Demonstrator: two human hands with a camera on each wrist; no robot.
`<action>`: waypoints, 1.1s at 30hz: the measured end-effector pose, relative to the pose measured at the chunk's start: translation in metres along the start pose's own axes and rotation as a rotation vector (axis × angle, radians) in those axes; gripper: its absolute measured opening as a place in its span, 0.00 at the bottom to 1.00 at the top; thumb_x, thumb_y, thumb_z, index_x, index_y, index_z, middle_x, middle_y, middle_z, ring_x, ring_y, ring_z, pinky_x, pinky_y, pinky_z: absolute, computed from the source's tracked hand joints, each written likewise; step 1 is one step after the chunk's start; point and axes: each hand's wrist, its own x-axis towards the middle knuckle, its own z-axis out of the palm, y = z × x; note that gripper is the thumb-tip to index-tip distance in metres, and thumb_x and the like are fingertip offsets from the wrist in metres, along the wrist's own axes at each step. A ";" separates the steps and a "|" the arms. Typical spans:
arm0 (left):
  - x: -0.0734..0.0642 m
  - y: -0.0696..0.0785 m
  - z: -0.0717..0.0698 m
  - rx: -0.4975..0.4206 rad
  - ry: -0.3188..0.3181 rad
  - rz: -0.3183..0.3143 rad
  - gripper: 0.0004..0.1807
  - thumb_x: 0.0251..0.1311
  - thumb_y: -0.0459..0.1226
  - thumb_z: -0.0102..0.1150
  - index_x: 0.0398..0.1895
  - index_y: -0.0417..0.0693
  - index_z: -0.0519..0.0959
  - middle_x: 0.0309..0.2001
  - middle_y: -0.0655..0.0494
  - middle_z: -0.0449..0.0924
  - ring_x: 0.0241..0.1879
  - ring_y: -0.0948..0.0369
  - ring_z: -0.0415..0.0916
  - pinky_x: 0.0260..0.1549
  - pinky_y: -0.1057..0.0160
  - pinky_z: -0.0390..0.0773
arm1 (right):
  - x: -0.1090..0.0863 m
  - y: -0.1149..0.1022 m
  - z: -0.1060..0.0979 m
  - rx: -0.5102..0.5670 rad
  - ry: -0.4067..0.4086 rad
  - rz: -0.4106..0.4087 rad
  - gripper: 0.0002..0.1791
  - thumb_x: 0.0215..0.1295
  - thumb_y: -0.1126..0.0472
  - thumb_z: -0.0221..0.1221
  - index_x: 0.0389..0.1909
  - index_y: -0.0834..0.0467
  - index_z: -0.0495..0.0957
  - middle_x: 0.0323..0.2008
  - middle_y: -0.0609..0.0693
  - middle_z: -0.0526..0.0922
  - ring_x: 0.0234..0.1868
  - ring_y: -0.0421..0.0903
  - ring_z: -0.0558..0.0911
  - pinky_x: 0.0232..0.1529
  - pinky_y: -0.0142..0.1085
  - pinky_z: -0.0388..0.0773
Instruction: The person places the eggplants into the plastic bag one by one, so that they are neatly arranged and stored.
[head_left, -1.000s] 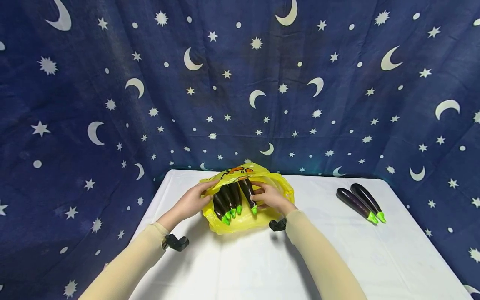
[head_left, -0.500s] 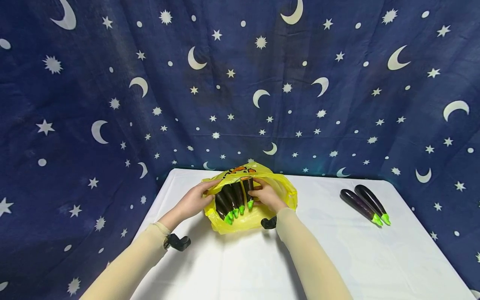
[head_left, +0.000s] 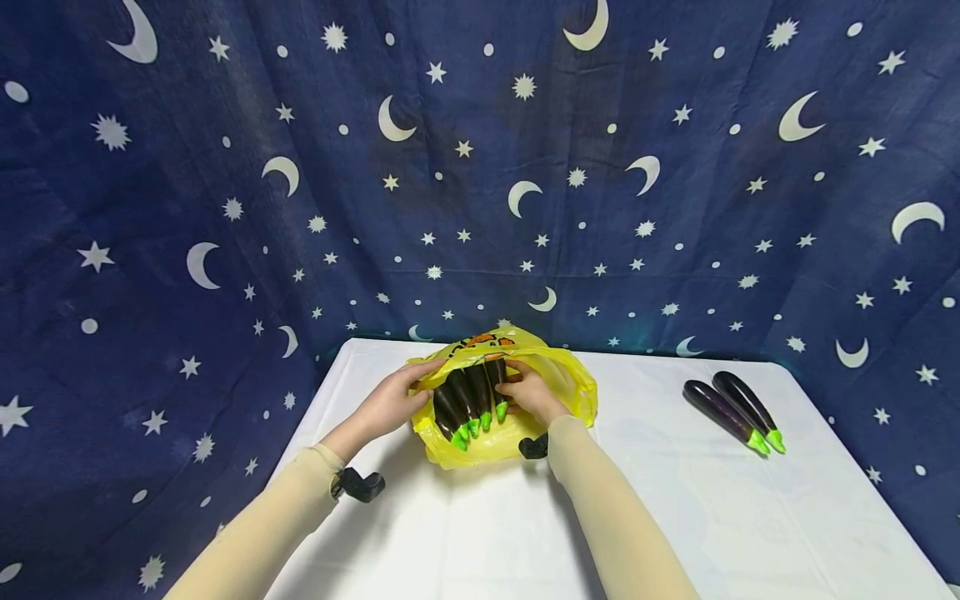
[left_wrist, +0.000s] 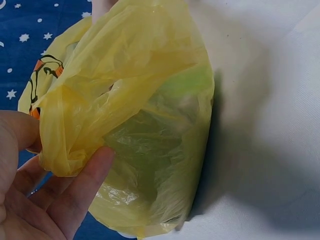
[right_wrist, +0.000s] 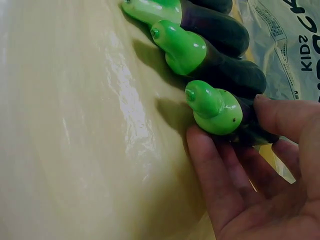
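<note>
A yellow plastic bag (head_left: 491,452) lies on its side with its mouth facing me. My left hand (head_left: 390,405) pinches the bag's rim at the left; in the left wrist view, thumb and fingers hold the bunched plastic (left_wrist: 75,135). Inside the bag, several dark purple eggplants (head_left: 457,398) with bright green stem ends lie side by side. My right hand (head_left: 534,394) is in the bag's mouth and holds the rightmost eggplant (head_left: 496,377) from its right side. In the right wrist view, thumb and fingers are round that eggplant (right_wrist: 220,110), just behind its green cap.
Two more eggplants (head_left: 731,410) lie together on the right of the white-covered table (head_left: 645,492). A blue curtain (head_left: 480,208) with moons and stars hangs behind and at the sides.
My right hand has moved deeper into the bag and slightly left, bringing its eggplant closer to the others. The left hand still holds the rim. The view has shifted a little.
</note>
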 end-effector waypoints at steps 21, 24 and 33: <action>-0.001 0.004 0.000 0.011 0.005 0.001 0.32 0.68 0.30 0.57 0.76 0.49 0.69 0.70 0.49 0.71 0.64 0.50 0.72 0.63 0.46 0.72 | 0.001 0.003 0.002 -0.138 0.027 -0.036 0.35 0.69 0.62 0.65 0.75 0.59 0.66 0.55 0.64 0.78 0.32 0.48 0.81 0.35 0.42 0.86; -0.001 0.003 0.000 0.009 0.003 0.003 0.32 0.68 0.30 0.57 0.76 0.49 0.69 0.70 0.49 0.71 0.64 0.50 0.72 0.63 0.46 0.72 | 0.000 0.003 0.002 -0.151 0.037 -0.043 0.36 0.68 0.61 0.66 0.75 0.60 0.65 0.56 0.65 0.78 0.32 0.49 0.81 0.35 0.42 0.86; -0.002 0.003 0.000 0.014 0.000 -0.004 0.32 0.68 0.30 0.56 0.76 0.50 0.69 0.71 0.49 0.71 0.64 0.50 0.72 0.64 0.46 0.72 | -0.009 -0.001 -0.010 -0.168 0.007 -0.083 0.38 0.65 0.66 0.66 0.76 0.62 0.64 0.61 0.68 0.73 0.39 0.55 0.82 0.43 0.50 0.85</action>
